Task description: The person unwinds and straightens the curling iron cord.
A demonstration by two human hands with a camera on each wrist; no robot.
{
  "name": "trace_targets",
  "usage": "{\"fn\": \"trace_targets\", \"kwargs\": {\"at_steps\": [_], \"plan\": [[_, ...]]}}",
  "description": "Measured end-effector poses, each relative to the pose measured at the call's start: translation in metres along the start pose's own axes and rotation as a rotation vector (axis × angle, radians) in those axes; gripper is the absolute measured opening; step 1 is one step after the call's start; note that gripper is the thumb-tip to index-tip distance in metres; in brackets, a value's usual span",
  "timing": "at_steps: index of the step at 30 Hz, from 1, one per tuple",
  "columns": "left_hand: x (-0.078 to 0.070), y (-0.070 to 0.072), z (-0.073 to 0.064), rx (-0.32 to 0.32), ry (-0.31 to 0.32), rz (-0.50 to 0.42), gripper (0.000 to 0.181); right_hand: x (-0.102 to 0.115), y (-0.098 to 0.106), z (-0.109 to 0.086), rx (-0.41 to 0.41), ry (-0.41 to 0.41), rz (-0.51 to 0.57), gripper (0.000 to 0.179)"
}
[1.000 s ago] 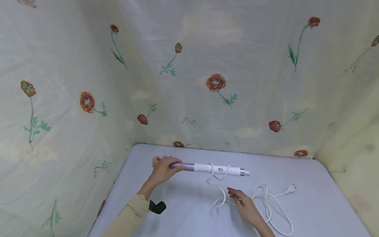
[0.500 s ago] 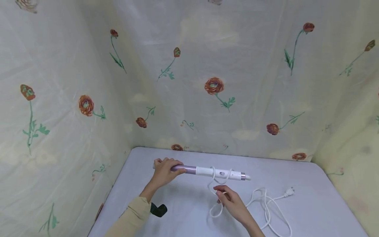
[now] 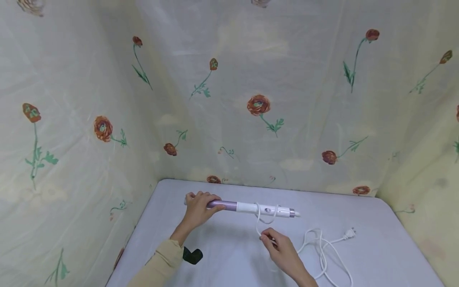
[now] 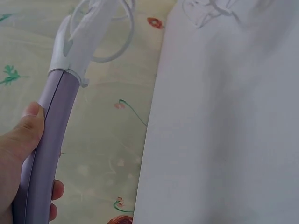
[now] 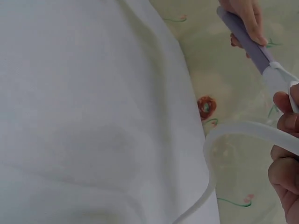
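My left hand (image 3: 199, 209) grips the purple barrel of a curling iron (image 3: 247, 207), held level above the table. The left wrist view shows the thumb along the barrel (image 4: 56, 116), with fingertips showing on its far side. A white cord (image 3: 257, 223) loops round the iron's white handle and hangs down to my right hand (image 3: 283, 251), which pinches it between thumb and fingers just below the handle. In the right wrist view, the fingers (image 5: 286, 175) are curled at the right edge, and the cord (image 5: 252, 127) bends away from them.
The rest of the cord lies in loose loops on the white table (image 3: 376, 239) at the right, ending in a two-prong plug (image 3: 349, 233). A dark object (image 3: 193, 256) shows beside the left wrist. Flower-printed cloth (image 3: 301, 119) hangs around the table's back and sides.
My right hand has moved left from near the loose loops and taken hold of the cord. It has since drawn the cord straighter below the handle. The left hand keeps its grip.
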State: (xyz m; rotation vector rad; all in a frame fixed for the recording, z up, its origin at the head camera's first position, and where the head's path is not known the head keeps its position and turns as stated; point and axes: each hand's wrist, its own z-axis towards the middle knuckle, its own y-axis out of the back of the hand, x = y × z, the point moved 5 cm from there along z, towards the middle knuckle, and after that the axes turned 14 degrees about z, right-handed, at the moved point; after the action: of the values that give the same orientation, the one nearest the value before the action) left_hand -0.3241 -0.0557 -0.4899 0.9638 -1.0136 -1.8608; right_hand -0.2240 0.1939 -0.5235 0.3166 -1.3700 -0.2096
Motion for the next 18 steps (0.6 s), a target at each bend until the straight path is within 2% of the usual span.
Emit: {"fn": "trace_targets", "kwargs": {"at_steps": [2, 4, 7, 9, 11, 14, 18], "plan": [[0.0, -0.001, -0.001, 0.002, 0.002, 0.001, 0.036, 0.009, 0.004, -0.003, -0.002, 0.022, -0.02, 0.008], [0.0, -0.001, -0.001, 0.008, 0.001, -0.001, 0.036, 0.019, 0.009, -0.006, 0.0, 0.083, -0.046, 0.006], [0.0, -0.001, -0.002, 0.022, 0.001, 0.001, 0.036, 0.038, 0.018, -0.008, -0.007, 0.273, -0.106, 0.001], [0.0, 0.0, -0.003, 0.029, -0.001, 0.006, 0.036, 0.051, 0.026, -0.009, -0.022, 0.43, -0.162, 0.007], [0.0, 0.0, -0.003, 0.035, -0.004, 0.015, 0.037, 0.064, 0.035, -0.006, -0.035, 0.538, -0.217, 0.013], [0.0, 0.0, -0.004, 0.037, -0.01, 0.024, 0.038, 0.079, 0.049, 0.002, -0.019, 0.59, -0.291, 0.012], [0.001, 0.0, -0.005, 0.034, -0.023, 0.04, 0.038, 0.093, 0.067, 0.018, 0.015, 0.601, -0.396, 0.008]]}}
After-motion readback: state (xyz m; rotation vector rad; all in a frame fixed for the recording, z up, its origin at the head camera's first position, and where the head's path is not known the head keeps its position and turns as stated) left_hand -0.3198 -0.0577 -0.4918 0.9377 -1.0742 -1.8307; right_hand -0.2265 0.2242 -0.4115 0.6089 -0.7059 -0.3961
